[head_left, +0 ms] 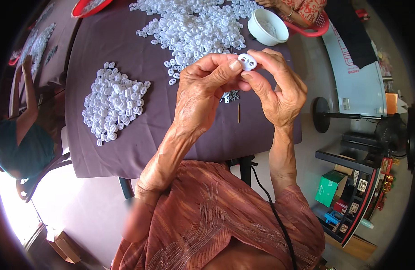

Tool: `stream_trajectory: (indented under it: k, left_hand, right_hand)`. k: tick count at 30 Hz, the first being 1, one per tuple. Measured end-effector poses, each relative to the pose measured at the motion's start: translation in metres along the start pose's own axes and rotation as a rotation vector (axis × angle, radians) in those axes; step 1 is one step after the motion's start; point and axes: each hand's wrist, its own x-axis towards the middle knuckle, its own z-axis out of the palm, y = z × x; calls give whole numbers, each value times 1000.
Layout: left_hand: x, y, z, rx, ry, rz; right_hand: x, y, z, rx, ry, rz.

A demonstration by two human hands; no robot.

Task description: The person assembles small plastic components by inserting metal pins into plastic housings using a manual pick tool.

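Above the table's near part, both hands hold one white oval piece with two holes, which looks like a plastic cord lock (248, 62). My left hand (196, 92) pinches its left end between thumb and forefinger. The thumb and forefinger of my right hand (281, 92) close on its right side. Beneath the hands lies a small heap of grey metal bits (230, 96), partly hidden by my left hand; they may be springs. Just right of it a thin wooden toothpick (239, 113) rests on the dark cloth.
A pile of similar white pieces (113, 102) lies at the left, and a far larger heap (194, 31) spreads across the back. A white tub (268, 28) stands at the far right, near another person's arm (297, 18). Brown cloth (158, 148) covers the table.
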Motion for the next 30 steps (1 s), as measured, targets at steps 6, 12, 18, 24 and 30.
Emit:
stream_trajectory:
  k: [6, 12, 18, 24, 30]
  left_hand:
    - [-2, 5, 0, -18, -21, 9]
    - [-3, 7, -1, -32, -39, -3]
    - [-3, 6, -3, -28, -19, -10]
    - [-1, 5, -1, -27, -7, -1]
    - [3, -1, -7, 81, 35, -8]
  right_hand:
    - [5, -6, 1, -41, -3, -24]
    - [7, -7, 2, -54, -5, -67]
    - [4, 0, 5, -26, -2, -50]
    - [2, 2, 6, -45, 18, -40]
    - [-5, 4, 7, -69, -22, 4]
